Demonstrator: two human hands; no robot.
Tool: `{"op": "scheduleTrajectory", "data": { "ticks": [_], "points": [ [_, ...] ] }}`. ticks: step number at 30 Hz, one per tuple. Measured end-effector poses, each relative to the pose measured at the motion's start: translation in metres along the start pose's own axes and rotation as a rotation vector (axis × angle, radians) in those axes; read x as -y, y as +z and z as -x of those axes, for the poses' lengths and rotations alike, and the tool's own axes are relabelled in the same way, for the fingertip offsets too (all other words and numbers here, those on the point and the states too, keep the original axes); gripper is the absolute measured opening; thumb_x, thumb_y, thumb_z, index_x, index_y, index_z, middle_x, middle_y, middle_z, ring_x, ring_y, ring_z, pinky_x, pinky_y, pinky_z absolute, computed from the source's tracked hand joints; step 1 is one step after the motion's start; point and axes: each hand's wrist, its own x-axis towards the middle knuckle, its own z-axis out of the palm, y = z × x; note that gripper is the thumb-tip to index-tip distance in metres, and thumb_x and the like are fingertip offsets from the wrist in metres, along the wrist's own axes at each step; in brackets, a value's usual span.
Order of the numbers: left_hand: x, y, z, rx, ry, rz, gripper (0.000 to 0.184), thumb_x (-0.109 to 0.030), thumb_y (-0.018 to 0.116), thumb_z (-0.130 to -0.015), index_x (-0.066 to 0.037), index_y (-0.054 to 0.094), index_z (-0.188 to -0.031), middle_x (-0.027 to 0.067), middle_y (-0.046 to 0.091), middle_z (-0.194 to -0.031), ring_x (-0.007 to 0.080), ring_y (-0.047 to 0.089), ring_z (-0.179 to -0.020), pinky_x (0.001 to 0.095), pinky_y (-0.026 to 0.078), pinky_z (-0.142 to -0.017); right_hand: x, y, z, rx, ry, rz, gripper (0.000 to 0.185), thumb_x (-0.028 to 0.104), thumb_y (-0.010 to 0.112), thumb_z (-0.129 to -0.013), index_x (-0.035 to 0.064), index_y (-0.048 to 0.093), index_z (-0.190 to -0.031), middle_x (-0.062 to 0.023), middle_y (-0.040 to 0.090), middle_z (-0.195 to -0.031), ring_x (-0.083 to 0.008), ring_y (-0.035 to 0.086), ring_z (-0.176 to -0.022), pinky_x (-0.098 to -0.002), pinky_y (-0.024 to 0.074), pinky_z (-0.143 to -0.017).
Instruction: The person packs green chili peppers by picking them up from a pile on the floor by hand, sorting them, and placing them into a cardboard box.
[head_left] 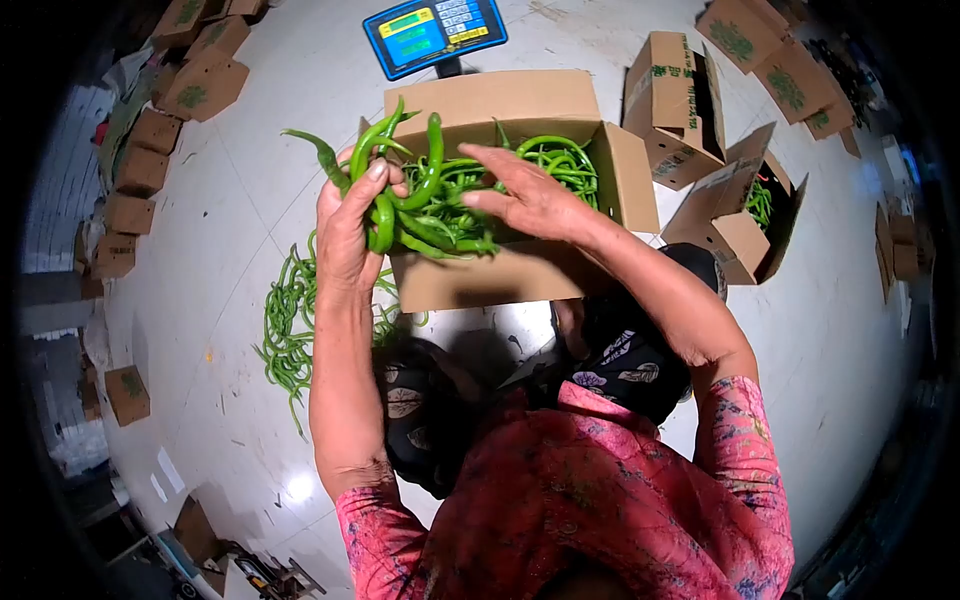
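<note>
Peppers [434,165] — likely light, snappable; grip mid-length. Left hand [345,225], ten o'clock: curled round some; right hand [540,200], one o'clock: spread.

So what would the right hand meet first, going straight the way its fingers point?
Probably the green peppers held in the left hand, though the depth between them and the right hand is unclear.
</note>
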Motion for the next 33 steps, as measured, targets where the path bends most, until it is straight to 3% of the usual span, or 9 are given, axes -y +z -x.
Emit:
{"op": "scheduleTrajectory", "data": {
  "ticks": [4, 8, 11, 13, 18, 19, 23, 28, 33],
  "points": [
    [0.019, 0.007, -0.005, 0.001, 0.014, 0.059, 0.029, -0.011, 0.063, -0.089, -0.001, 0.052, -0.114, 0.0055, 0.059, -0.087, 0.0132, 0.058, -0.079, 0.0265, 0.049, -0.073, 0.041, -0.012, 0.0, 0.303, 0.156, -0.923, 0.065, 0.046, 0.064, -0.088, 0.0039, 0.049, -0.134, -0.0063, 0.057, -0.118, -0.0141, 0.051, -0.106, -0.0277, 0.0394, -0.095],
    [0.031, 0.038, -0.002, 0.006, -0.04, 0.015, 0.02, -0.012, 0.058, -0.093, -0.004, 0.052, -0.111, 0.0061, 0.06, -0.09, 0.0148, 0.06, -0.082, 0.028, 0.051, -0.075, 0.033, 0.004, -0.001, 0.275, 0.222, -1.087, 0.058, 0.047, 0.057, -0.093, 0.0084, 0.047, -0.134, -0.0019, 0.056, -0.113, -0.0105, 0.052, -0.099, -0.0252, 0.0422, -0.086],
    [0.033, 0.048, -0.006, -0.107, -0.048, -0.486, 0.031, -0.026, 0.052, -0.097, 0.001, 0.056, -0.112, 0.0098, 0.06, -0.096, 0.0166, 0.059, -0.085, 0.0276, 0.047, -0.074, 0.031, 0.006, -0.001, 0.21, 0.202, -1.212, 0.047, 0.053, 0.052, -0.093, 0.0107, 0.054, -0.115, 0.0006, 0.055, -0.099, -0.0098, 0.056, -0.075, -0.0222, 0.0428, -0.059],
    [0.05, 0.032, -0.021, -0.105, 0.362, -1.024, 0.046, -0.039, 0.045, -0.099, 0.003, 0.06, -0.109, 0.0111, 0.059, -0.094, 0.0208, 0.057, -0.085, 0.0341, 0.045, -0.078, 0.028, -0.001, 0.001, 0.201, 0.401, -1.101, 0.046, 0.053, 0.05, -0.094, 0.0109, 0.055, -0.111, -0.0012, 0.055, -0.095, -0.0111, 0.059, -0.072, -0.022, 0.0429, -0.054],
    [0.051, 0.042, -0.018, 0.103, -0.02, -0.598, 0.049, -0.043, 0.041, -0.1, -0.001, 0.055, -0.121, 0.0117, 0.061, -0.101, 0.0179, 0.058, -0.081, 0.0282, 0.047, -0.07, -0.008, 0.014, 0.0, 0.357, 0.434, -1.314, 0.041, 0.04, 0.064, -0.09, 0.0079, 0.055, -0.115, -0.0048, 0.065, -0.094, -0.0134, 0.064, -0.069, -0.0249, 0.0522, -0.053],
    [0.052, 0.046, -0.014, 0.136, -0.013, -0.558, 0.055, -0.048, 0.04, -0.099, -0.003, 0.051, -0.127, 0.0112, 0.061, -0.104, 0.0163, 0.059, -0.081, 0.0271, 0.049, -0.068, 0.016, 0.004, 0.009, 0.207, 0.429, -1.358, 0.041, 0.042, 0.072, -0.083, 0.0056, 0.063, -0.101, -0.0045, 0.065, -0.08, -0.01, 0.061, -0.062, -0.0209, 0.0453, -0.046],
    [0.046, 0.056, -0.009, 0.203, -0.083, -0.493, 0.067, -0.06, 0.039, -0.094, -0.004, 0.05, -0.13, 0.0105, 0.062, -0.107, 0.0127, 0.061, -0.079, 0.0222, 0.049, -0.059, 0.018, -0.013, 0.005, 0.362, 0.374, -1.209, 0.056, 0.039, 0.071, -0.084, 0.0076, 0.047, -0.124, -0.003, 0.061, -0.093, -0.0044, 0.055, -0.061, -0.0134, 0.037, -0.041],
    [0.069, 0.026, -0.019, 0.137, -0.185, -0.124, 0.057, -0.051, 0.049, -0.095, -0.005, 0.05, -0.128, 0.0075, 0.058, -0.115, 0.0192, 0.056, -0.103, 0.0406, 0.047, -0.093, 0.006, -0.02, -0.012, 0.116, 0.23, -1.121, 0.047, 0.04, 0.075, -0.08, 0.0035, 0.06, -0.106, -0.0014, 0.06, -0.081, -0.0042, 0.053, -0.061, -0.0161, 0.0416, -0.046],
    [0.045, 0.01, -0.003, 0.158, -0.226, -0.357, 0.04, -0.028, 0.063, -0.091, -0.002, 0.058, -0.121, 0.0064, 0.065, -0.101, 0.0145, 0.06, -0.098, 0.0276, 0.046, -0.087, 0.01, -0.069, -0.006, -0.041, 0.188, -1.1, 0.027, 0.023, 0.072, -0.085, 0.0049, 0.059, -0.101, -0.0029, 0.063, -0.088, -0.011, 0.062, -0.074, -0.0258, 0.0535, -0.062]
  ]
}}
